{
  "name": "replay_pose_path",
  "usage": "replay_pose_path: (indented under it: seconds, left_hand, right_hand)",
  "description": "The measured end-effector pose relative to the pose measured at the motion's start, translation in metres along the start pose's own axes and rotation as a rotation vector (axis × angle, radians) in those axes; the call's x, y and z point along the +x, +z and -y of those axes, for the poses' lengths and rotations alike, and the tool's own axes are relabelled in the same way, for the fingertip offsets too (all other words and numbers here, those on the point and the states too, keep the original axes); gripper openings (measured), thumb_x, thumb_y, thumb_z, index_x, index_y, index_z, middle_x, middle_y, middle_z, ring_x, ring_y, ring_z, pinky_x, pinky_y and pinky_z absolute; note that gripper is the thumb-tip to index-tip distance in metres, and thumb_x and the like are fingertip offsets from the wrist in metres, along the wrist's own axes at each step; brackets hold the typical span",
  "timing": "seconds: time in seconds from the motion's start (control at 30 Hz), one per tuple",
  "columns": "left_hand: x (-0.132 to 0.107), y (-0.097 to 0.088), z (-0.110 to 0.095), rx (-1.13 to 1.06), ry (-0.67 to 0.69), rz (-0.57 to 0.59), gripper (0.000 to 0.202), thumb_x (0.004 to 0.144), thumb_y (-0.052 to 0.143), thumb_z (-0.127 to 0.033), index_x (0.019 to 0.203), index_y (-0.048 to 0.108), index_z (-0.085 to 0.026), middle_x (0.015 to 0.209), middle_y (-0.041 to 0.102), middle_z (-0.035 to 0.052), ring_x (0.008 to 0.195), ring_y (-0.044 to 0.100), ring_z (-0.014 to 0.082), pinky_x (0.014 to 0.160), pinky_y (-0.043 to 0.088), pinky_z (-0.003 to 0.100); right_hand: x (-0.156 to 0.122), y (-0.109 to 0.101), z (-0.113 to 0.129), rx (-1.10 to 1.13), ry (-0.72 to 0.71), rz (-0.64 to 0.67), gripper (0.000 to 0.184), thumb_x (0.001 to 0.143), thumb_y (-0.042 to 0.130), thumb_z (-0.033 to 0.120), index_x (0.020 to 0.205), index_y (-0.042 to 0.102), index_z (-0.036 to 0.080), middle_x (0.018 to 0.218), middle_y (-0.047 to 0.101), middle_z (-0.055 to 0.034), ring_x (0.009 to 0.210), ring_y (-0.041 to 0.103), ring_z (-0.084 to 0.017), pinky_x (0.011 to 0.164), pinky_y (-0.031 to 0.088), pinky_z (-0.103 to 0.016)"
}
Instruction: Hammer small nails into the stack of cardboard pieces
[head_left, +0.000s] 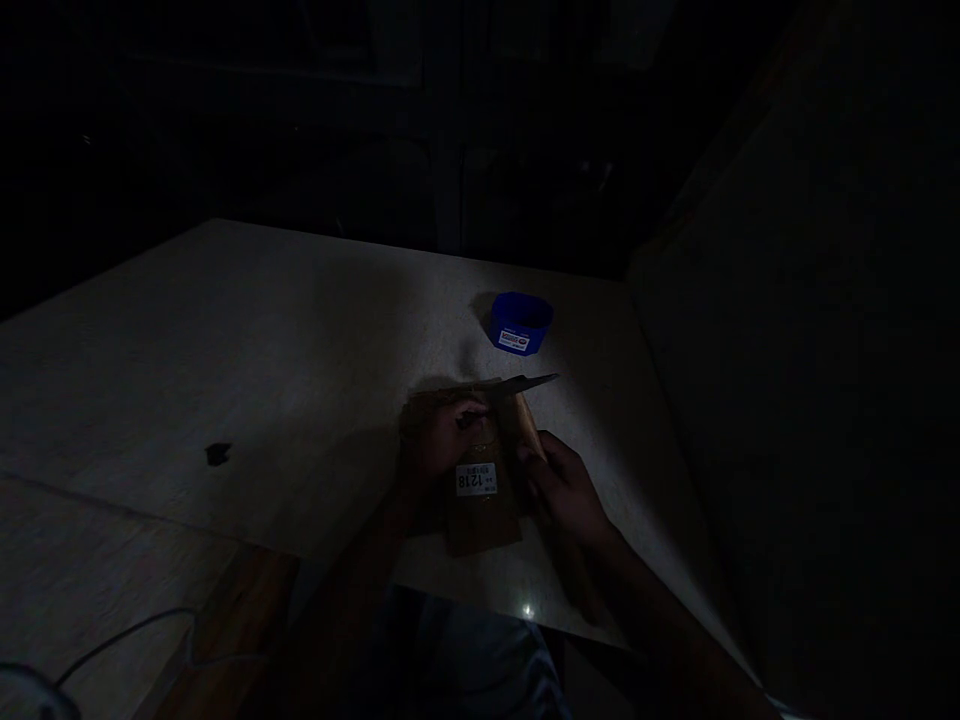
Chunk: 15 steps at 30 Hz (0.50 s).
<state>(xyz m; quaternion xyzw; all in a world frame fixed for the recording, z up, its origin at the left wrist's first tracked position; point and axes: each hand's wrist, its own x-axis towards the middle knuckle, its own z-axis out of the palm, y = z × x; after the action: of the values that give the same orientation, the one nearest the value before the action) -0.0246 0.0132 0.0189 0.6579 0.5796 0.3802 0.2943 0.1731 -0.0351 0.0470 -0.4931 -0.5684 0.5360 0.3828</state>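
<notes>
My right hand (566,485) is wrapped round the wooden handle of a hammer (529,420). Its dark metal head, with a long pointed end to the right, lies over the far side of a brown cardboard piece (484,525). A white label (477,479) printed 1218 sits on the cardboard, upside down to me. On the cardboard's far left part, the fingers of my left hand (450,435) are pinched together just left of the hammer head. What they hold, if anything, is too dark and small to tell.
Beyond the cardboard stands a blue open container (517,340) with a white label. Off to the left on the pale table (285,330) lies a small dark scrap (218,454). A cable (142,622) runs across the lower left. A wall (810,400) borders the right side; the light is very dim.
</notes>
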Motion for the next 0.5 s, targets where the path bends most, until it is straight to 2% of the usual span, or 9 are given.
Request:
replay_pose_path:
  seconds: [0.1, 0.2, 0.33, 0.5]
  left_hand:
    - [0.0, 0.001, 0.001, -0.065, -0.014, 0.005, 0.018, 0.085, 0.063, -0.017, 0.097, 0.076, -0.021, 0.098, 0.078, 0.0035, 0.086, 0.072, 0.0181, 0.078, 0.058, 0.03]
    - [0.001, 0.003, 0.006, -0.054, -0.006, -0.012, 0.015, 0.083, 0.064, -0.017, 0.093, 0.076, -0.019, 0.095, 0.078, 0.0042, 0.086, 0.072, 0.0187, 0.079, 0.058, 0.03]
    - [0.004, 0.006, 0.011, -0.043, -0.021, -0.016, 0.013, 0.081, 0.065, -0.015, 0.088, 0.076, -0.019, 0.09, 0.078, 0.0039, 0.081, 0.072, 0.0185, 0.077, 0.058, 0.031]
    - [0.006, 0.003, 0.007, -0.02, -0.024, -0.021, 0.013, 0.08, 0.066, -0.015, 0.086, 0.076, -0.02, 0.09, 0.078, 0.0031, 0.083, 0.072, 0.0184, 0.08, 0.059, 0.031]
  right_hand:
    - [-0.002, 0.011, -0.014, 0.111, 0.057, -0.01, 0.033, 0.092, 0.056, 0.054, 0.085, 0.055, 0.022, 0.062, 0.061, 0.0041, 0.048, 0.057, -0.013, 0.046, 0.045, -0.022]
    - [-0.008, 0.018, -0.027, 0.182, 0.056, -0.012, 0.032, 0.094, 0.055, 0.054, 0.101, 0.056, 0.023, 0.088, 0.074, -0.0035, 0.069, 0.071, -0.017, 0.063, 0.056, -0.028]
    - [-0.016, 0.023, -0.035, 0.227, 0.066, -0.025, 0.037, 0.094, 0.052, 0.057, 0.109, 0.053, 0.024, 0.11, 0.074, -0.0096, 0.086, 0.076, -0.023, 0.071, 0.059, -0.033]
    - [-0.022, 0.024, -0.032, 0.141, 0.077, -0.051, 0.039, 0.094, 0.05, 0.061, 0.106, 0.052, 0.024, 0.112, 0.075, -0.0123, 0.088, 0.076, -0.027, 0.07, 0.06, -0.036]
